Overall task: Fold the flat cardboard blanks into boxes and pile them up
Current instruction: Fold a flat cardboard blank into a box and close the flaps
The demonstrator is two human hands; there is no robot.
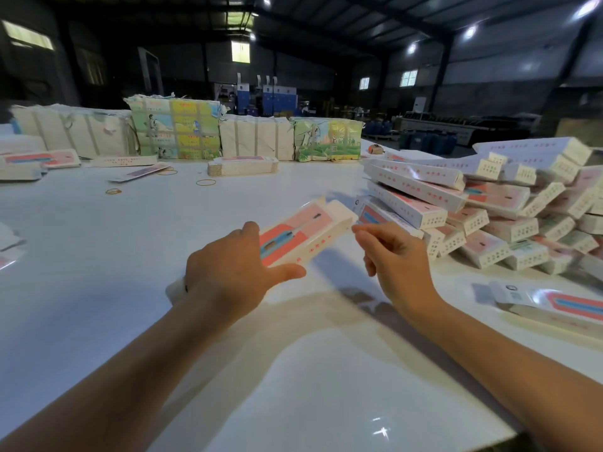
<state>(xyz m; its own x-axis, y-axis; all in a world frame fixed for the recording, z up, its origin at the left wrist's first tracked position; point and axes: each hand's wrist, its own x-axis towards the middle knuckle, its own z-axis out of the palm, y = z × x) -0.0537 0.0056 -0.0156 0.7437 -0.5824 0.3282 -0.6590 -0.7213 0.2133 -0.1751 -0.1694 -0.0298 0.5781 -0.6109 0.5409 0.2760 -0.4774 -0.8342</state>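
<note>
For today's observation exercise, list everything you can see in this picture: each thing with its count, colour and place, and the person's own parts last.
box: one, pink and cream, held above the table centre.
pile of folded boxes: many, pink and white, right side.
stack of flat blanks: one, cream, far centre.
wrapped bundles: several, cream or green-yellow print, far edge.
rubber bands: a few, yellow, far left of centre.
table: one, white.
left hand: grips the box's near end.
right hand: fingers loosely curled, beside the box's far end, contact unclear.
</note>
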